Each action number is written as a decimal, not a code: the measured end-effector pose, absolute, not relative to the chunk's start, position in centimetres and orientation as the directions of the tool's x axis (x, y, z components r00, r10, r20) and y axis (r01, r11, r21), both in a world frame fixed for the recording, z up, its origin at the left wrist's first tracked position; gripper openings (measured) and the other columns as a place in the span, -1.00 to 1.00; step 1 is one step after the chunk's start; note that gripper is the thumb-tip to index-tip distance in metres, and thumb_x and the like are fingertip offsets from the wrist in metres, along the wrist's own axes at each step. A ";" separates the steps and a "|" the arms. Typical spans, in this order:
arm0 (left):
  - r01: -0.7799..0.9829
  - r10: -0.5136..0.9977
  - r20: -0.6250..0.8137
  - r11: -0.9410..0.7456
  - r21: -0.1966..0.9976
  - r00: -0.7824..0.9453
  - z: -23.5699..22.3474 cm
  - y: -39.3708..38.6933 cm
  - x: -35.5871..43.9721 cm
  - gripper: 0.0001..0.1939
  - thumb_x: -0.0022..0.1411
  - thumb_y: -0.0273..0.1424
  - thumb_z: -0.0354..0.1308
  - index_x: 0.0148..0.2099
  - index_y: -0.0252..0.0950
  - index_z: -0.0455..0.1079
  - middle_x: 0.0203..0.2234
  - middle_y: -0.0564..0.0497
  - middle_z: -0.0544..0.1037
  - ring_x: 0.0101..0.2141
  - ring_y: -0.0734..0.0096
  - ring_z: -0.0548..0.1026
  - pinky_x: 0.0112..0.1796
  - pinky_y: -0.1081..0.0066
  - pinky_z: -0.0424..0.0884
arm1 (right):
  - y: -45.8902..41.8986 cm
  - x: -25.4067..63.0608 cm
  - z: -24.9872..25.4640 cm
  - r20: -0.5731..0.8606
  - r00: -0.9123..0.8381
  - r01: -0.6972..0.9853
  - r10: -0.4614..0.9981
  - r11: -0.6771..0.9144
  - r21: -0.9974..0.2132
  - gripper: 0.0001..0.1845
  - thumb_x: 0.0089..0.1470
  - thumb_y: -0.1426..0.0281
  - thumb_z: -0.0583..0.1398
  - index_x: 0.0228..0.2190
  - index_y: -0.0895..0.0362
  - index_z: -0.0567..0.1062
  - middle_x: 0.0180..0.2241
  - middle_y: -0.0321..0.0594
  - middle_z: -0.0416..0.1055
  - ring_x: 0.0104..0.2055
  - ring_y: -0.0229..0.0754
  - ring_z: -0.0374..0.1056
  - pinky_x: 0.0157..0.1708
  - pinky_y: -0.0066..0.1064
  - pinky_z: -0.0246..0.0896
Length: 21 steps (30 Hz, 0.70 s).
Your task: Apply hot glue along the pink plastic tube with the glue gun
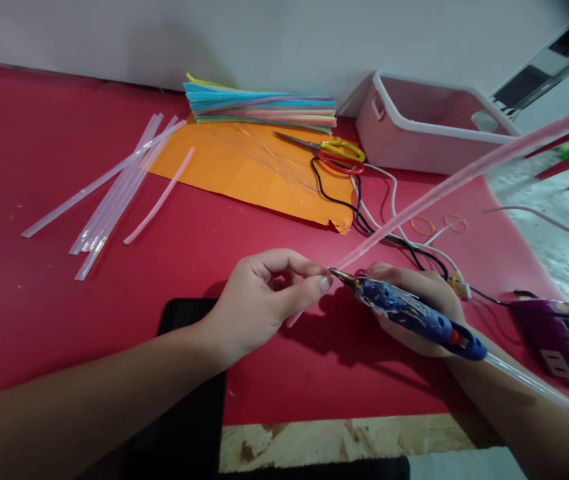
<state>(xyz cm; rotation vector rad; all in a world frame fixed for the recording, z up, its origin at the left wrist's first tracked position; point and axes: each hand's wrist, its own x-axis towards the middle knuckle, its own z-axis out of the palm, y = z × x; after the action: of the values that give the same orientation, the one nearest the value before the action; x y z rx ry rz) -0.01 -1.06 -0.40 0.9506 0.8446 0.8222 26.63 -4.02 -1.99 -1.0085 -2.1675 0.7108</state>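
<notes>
Between the thumb and index finger of my left hand (269,293) is a pink pipe cleaner (414,208). Its short end pokes out below the fingers, and the long part rises toward the upper right. My right hand (417,293) is wrapped round a blue hot glue gun (404,310), whose worn body carries dried glue. A clear glue stick (524,380) sticks out of its back. The nozzle is at my left fingertips, close against the pipe cleaner; whether they touch I cannot tell. The trigger fingers are partly hidden behind the gun.
Clear glue sticks (114,193) and a short pink pipe cleaner (159,200) lie left. Behind are an orange envelope (224,180), bundled pipe cleaners (264,110), scissors (324,147) and a pink bin (424,143). Cables (394,233) run right toward a purple socket box (544,333). A black flat device (179,413) lies below.
</notes>
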 end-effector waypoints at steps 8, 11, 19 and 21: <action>-0.237 0.874 -0.238 0.360 0.902 0.424 -0.3 -1.2 0.1 -0.83 0.12 -0.43 0.46 -0.40 -0.30 0.51 -0.62 0.16 0.46 -0.64 0.67 0.28 -0.59 0.60 0.19 | -4.1 26.9 -2.3 0.308 -0.503 0.468 0.807 0.554 -0.688 -0.79 0.16 0.44 0.36 -0.16 0.00 0.53 -0.31 -0.20 0.61 -0.48 -0.19 0.48 -0.48 -0.37 0.40; -0.258 0.867 -0.245 0.380 0.888 0.433 -0.3 -1.2 0.0 -0.80 0.10 -0.43 0.47 -0.41 -0.30 0.48 -0.63 0.18 0.45 -0.65 0.68 0.28 -0.59 0.61 0.20 | -4.2 26.8 -2.2 0.313 -0.498 0.473 0.809 0.555 -0.684 -0.80 0.18 0.45 0.35 -0.17 -0.01 0.52 -0.31 -0.19 0.62 -0.45 -0.15 0.51 -0.46 -0.36 0.43; -0.239 0.869 -0.272 0.392 0.889 0.413 -0.3 -1.0 0.0 -0.78 0.07 -0.41 0.50 -0.40 -0.30 0.49 -0.61 0.17 0.47 -0.64 0.66 0.29 -0.59 0.59 0.22 | -4.3 26.9 -2.3 0.306 -0.477 0.508 0.824 0.542 -0.669 -0.83 0.18 0.41 0.35 -0.18 -0.01 0.52 -0.32 -0.20 0.63 -0.45 -0.15 0.54 -0.46 -0.37 0.48; -0.229 0.874 -0.265 0.379 0.897 0.407 -0.4 -1.0 0.0 -0.79 0.09 -0.39 0.49 -0.40 -0.29 0.49 -0.61 0.17 0.46 -0.64 0.66 0.29 -0.59 0.58 0.21 | -4.3 26.9 -2.3 0.315 -0.472 0.503 0.823 0.545 -0.670 -0.83 0.19 0.40 0.35 -0.17 -0.02 0.53 -0.33 -0.19 0.63 -0.46 -0.15 0.53 -0.46 -0.37 0.49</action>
<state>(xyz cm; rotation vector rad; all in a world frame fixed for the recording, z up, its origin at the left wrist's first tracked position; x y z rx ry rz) 0.02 -1.03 -0.38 0.9036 0.8648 0.8293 26.86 -4.27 -2.32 -1.0644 -2.1584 0.6648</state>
